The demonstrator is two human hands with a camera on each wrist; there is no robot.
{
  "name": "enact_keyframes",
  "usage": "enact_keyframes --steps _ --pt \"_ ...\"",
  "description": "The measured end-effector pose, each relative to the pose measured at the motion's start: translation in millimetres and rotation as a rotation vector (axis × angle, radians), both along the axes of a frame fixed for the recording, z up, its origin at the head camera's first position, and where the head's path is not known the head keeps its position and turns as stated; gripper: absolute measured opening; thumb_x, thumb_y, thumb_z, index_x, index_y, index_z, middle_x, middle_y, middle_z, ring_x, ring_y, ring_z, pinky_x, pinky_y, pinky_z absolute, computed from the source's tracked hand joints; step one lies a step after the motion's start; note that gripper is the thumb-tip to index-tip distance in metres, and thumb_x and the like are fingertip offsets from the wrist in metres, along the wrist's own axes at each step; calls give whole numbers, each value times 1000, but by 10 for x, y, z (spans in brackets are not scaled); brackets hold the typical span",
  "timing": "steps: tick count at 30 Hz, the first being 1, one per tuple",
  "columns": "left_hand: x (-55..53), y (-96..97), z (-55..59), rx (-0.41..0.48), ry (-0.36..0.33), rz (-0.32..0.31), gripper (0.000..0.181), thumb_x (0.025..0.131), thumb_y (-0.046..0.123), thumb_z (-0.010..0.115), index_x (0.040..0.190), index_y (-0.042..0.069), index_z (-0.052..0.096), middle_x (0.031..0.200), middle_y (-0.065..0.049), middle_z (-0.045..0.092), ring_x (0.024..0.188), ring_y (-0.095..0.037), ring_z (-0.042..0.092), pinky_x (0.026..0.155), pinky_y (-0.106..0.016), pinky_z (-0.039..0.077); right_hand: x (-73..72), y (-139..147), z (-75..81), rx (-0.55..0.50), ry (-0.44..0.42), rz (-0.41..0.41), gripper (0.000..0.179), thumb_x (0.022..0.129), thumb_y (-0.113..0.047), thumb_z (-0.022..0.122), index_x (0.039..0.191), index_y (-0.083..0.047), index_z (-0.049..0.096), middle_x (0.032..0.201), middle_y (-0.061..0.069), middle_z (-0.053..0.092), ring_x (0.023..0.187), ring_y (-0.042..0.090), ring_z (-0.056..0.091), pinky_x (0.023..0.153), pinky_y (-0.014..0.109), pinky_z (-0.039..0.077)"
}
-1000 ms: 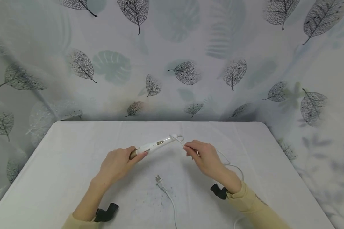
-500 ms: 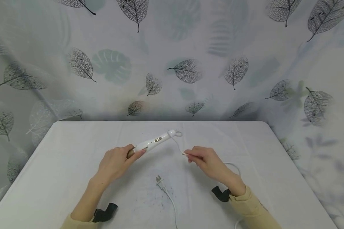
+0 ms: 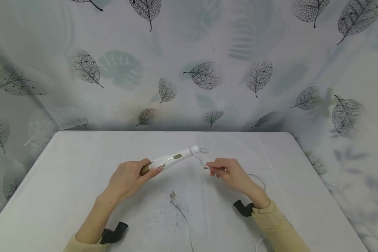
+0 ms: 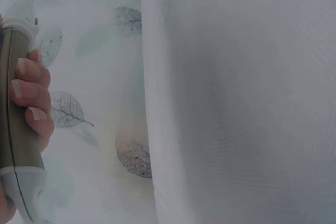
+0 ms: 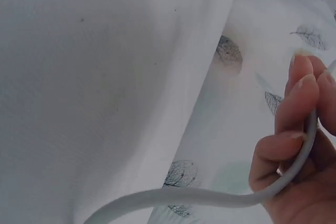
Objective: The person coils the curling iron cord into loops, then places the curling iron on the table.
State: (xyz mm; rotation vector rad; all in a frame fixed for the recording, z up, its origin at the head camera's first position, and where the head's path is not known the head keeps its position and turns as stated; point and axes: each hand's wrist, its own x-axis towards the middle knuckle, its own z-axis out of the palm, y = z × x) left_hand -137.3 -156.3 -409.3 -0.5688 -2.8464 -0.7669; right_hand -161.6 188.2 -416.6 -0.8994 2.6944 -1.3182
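Observation:
A white hair straightener (image 3: 171, 160) with a bronze barrel and a gold switch panel slants up to the right above the table. My left hand (image 3: 129, 179) grips it by the barrel; in the left wrist view several fingers (image 4: 32, 90) curl round the bronze part. From its far end a coiled strain relief leads into the white cord (image 3: 197, 156), which crosses over the handle there. My right hand (image 3: 231, 174) pinches the cord a short way from the handle. In the right wrist view the cord (image 5: 184, 196) runs through the curled fingers and trails away.
The cord's two-pin plug (image 3: 174, 199) lies on the white-covered table (image 3: 82, 157) between my forearms. More cord loops (image 3: 259, 179) behind my right wrist. Black curved pieces (image 3: 114, 233) sit at both wrists. A leaf-patterned curtain (image 3: 182, 70) encloses the table's back and sides.
The straightener's far end rose slightly, then dipped and shifted right. My right hand moved a little down and right with the cord, staying beside the handle end. The plug stayed put.

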Motion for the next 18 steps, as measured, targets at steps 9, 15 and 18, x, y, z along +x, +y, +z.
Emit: enact_keyframes --steps 9,15,18 --pt "52 85 -10 51 -23 -184 37 94 48 65 74 22 47 59 16 26 51 3 22 49 -18 24 -36 43 -7 77 -54 -113 13 93 -10 69 82 -3 71 67 -3 58 59 8 46 56 22 40" --pt "89 139 -2 31 -81 -226 41 96 50 61 71 22 44 58 16 26 51 3 23 50 -18 25 -49 44 -18 25 86 -147 13 91 2 68 102 1 75 83 2 69 66 8 52 60 24 46" --pt "108 158 -8 13 -105 -238 44 97 53 59 69 22 41 57 17 26 51 3 24 51 -18 26 -60 41 -32 10 179 -202 12 89 -5 74 100 -2 76 84 2 74 71 11 64 66 26 52"
